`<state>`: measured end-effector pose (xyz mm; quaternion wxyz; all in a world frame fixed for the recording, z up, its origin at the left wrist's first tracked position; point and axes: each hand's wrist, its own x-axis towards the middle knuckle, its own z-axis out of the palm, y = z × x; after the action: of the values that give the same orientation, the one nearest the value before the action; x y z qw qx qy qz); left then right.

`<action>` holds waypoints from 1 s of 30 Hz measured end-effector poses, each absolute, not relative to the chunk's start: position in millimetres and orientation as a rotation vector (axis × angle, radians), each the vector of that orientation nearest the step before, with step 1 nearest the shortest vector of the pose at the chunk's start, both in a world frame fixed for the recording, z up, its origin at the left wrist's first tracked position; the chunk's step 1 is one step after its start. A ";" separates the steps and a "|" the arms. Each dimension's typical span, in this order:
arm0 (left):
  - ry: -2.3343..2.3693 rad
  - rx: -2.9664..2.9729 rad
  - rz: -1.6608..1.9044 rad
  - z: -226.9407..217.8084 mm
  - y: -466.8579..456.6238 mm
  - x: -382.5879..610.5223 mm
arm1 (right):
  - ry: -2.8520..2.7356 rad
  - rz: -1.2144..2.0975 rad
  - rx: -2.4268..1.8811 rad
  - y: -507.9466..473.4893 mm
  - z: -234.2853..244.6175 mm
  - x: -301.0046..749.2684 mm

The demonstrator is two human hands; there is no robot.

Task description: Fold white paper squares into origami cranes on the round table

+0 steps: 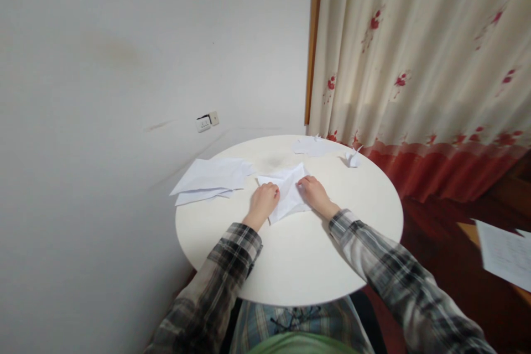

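Observation:
A creased sheet of white paper [289, 202] lies on the round white table [290, 265] between my two hands. At its left side, my left hand [264, 203] has its fingers curled closed on the paper's edge. My right hand [314, 193] is closed on the paper's right part, with thumb and fingertips pressed together. The sheet has folds running across it, and one corner points away from me. Part of its edges is hidden under my hands.
Several white paper sheets [211, 176] lie at the table's left. Toward the back are a flat piece of paper [313, 147] and a small folded paper shape [353, 159]. A wall stands at left, a curtain [385, 66] at right. Printed paper [504, 249] lies on a wooden surface, lower right.

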<state>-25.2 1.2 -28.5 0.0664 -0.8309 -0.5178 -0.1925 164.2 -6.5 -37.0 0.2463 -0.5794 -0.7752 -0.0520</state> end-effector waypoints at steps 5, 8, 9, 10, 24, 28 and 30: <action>-1.395 -2.602 -0.610 -36.4 0.7 -16.8 | -2.247 -0.041 -1.348 -10.3 -39.6 146.5; -1.189 -2.827 -0.702 -43.9 4.8 -10.3 | -2.242 -0.036 -1.344 -8.3 -39.8 141.6; -1.159 -2.877 -0.741 -45.6 5.5 -8.2 | -2.231 -0.033 -1.355 -6.8 -40.1 141.2; -1.153 -2.907 -0.764 -46.8 5.6 -6.3 | -2.217 -0.030 -1.366 -5.2 -40.7 141.3; -1.695 -2.663 -0.255 -52.0 17.9 -28.5 | -2.403 0.097 -1.609 4.6 -53.3 179.0; -1.805 -2.603 -0.226 -53.6 23.4 -38.9 | -2.343 0.119 -1.810 9.2 -54.3 205.9; -1.806 -2.602 -0.227 -53.3 22.9 -40.2 | -2.318 0.115 -1.845 10.4 -54.8 211.9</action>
<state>-40.2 22.9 -53.3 -0.0169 -0.8192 -0.5688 -0.0715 211.9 10.4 -54.8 0.0882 -0.6197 -0.7789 0.0385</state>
